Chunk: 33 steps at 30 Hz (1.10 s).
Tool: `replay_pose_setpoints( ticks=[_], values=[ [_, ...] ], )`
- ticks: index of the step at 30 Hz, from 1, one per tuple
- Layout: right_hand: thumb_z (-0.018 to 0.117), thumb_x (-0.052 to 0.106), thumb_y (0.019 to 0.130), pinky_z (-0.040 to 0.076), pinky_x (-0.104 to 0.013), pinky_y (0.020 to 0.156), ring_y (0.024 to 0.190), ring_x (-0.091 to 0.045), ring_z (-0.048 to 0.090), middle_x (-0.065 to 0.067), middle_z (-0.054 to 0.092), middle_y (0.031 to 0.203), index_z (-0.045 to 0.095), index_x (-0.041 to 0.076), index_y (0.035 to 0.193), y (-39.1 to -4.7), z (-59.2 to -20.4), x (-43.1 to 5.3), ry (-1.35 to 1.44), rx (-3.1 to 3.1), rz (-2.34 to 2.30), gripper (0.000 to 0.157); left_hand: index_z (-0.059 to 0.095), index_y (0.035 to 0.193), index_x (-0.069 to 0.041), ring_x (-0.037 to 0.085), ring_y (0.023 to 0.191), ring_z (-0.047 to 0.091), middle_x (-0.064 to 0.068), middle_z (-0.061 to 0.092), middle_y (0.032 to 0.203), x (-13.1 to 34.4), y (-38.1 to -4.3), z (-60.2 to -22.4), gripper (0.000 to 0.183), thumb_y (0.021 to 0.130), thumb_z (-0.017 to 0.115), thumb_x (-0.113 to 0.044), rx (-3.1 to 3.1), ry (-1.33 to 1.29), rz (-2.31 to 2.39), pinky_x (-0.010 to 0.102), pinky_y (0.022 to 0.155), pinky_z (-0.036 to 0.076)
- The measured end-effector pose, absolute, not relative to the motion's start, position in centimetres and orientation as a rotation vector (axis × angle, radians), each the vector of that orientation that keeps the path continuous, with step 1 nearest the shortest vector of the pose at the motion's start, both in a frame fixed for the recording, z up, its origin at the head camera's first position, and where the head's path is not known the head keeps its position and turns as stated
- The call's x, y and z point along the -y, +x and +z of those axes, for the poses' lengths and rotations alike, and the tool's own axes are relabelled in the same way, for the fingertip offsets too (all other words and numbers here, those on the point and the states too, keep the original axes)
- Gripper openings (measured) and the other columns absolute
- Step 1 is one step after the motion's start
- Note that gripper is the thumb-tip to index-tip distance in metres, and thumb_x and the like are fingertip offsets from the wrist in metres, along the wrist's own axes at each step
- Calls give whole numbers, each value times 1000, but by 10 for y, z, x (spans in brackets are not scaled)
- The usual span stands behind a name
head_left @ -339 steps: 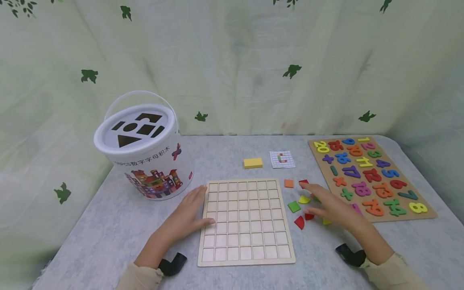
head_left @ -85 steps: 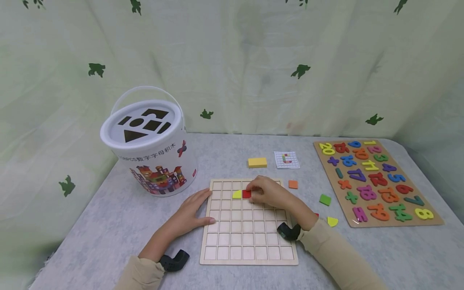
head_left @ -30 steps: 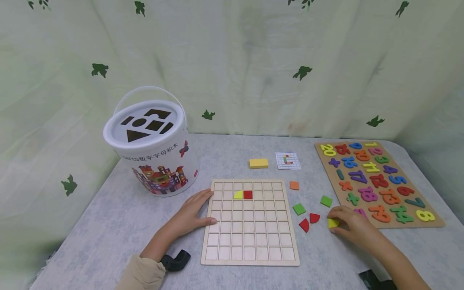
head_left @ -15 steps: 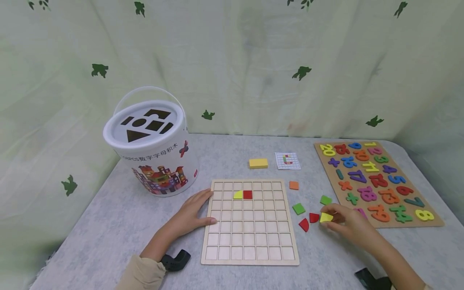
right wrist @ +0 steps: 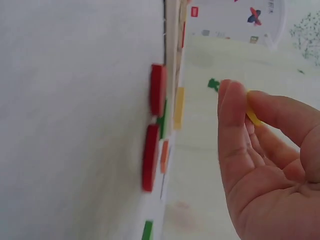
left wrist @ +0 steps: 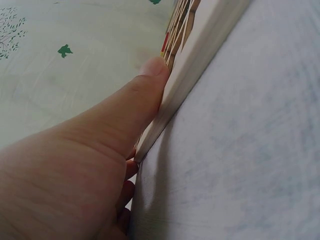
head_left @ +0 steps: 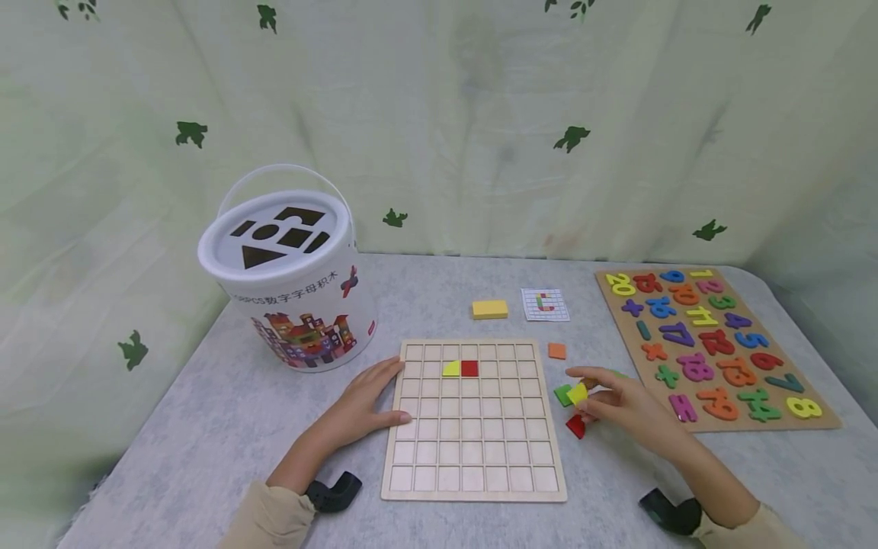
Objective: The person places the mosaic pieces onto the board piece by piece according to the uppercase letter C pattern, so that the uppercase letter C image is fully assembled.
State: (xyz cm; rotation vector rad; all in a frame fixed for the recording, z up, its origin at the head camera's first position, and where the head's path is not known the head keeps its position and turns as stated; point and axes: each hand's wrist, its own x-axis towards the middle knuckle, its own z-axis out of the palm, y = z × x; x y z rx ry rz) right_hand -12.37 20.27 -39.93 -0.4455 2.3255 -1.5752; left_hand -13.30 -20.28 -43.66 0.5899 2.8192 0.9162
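A square wooden grid board (head_left: 473, 435) lies in the middle of the table. In its second row sit a yellow quarter-circle tile (head_left: 450, 370) and, touching its right side, a red square (head_left: 469, 369). My left hand (head_left: 357, 408) rests at the board's left edge, thumb on the rim. My right hand (head_left: 631, 404) pinches a yellow quarter-circle tile (head_left: 578, 393) between thumb and fingers, above the loose tiles. Under and around it lie a green square tile (head_left: 562, 395) and a red quarter-circle tile (head_left: 575, 427). The right wrist view shows a second red tile (right wrist: 150, 158), hidden behind the hand from above.
An orange square (head_left: 557, 351) lies right of the board. Behind stand a yellow block (head_left: 490, 309) and a small pattern card (head_left: 545, 305). A white lidded bucket (head_left: 309, 282) is at back left; a number puzzle board (head_left: 768, 426) is at right.
Earlier the grid was bare; the yellow tile and red square now sit in it. My right hand has picked up another yellow tile and moved it left towards the board. The left hand stays.
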Motion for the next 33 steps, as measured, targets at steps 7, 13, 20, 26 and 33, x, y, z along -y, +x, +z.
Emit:
replay_pose_setpoints(
  ticks=[7,13,20,26,33],
  values=[
    [58,3,87,52,-34,71,86,-24,61,-20,51,111,48,-4,116,-144,-387,-172,-526,-2310,-1638,32,29,141,-8,32,131,18,11,23,145,202,-133,-436,91,73,64,-55,-2817,576,914,52,103,17],
    [58,7,87,52,-32,73,86,-34,60,-15,56,100,54,1,117,-167,-383,-142,-655,-2295,-1710,30,29,141,-7,32,131,18,11,23,145,202,-133,-436,90,73,65,-54,-2811,575,925,52,103,17],
    [60,11,87,52,-38,72,82,-35,61,-12,56,89,55,-3,117,-190,-393,-113,-684,-2255,-1748,34,29,141,-7,32,131,18,11,23,146,202,-133,-436,90,73,65,-54,-2808,574,935,53,103,17],
    [59,4,86,52,-36,61,68,-29,58,-12,55,81,59,-4,109,-201,-409,-106,-662,-2269,-1644,24,29,141,-8,32,132,18,10,23,146,202,-133,-437,91,73,65,-54,-2809,573,932,52,103,17],
    [61,6,85,46,-27,54,65,-18,51,-3,56,79,64,7,101,-200,-418,-104,-616,-2459,-1407,16,28,141,-8,32,132,18,10,23,146,202,-133,-438,91,72,65,-54,-2808,559,937,52,103,17]
  ],
)
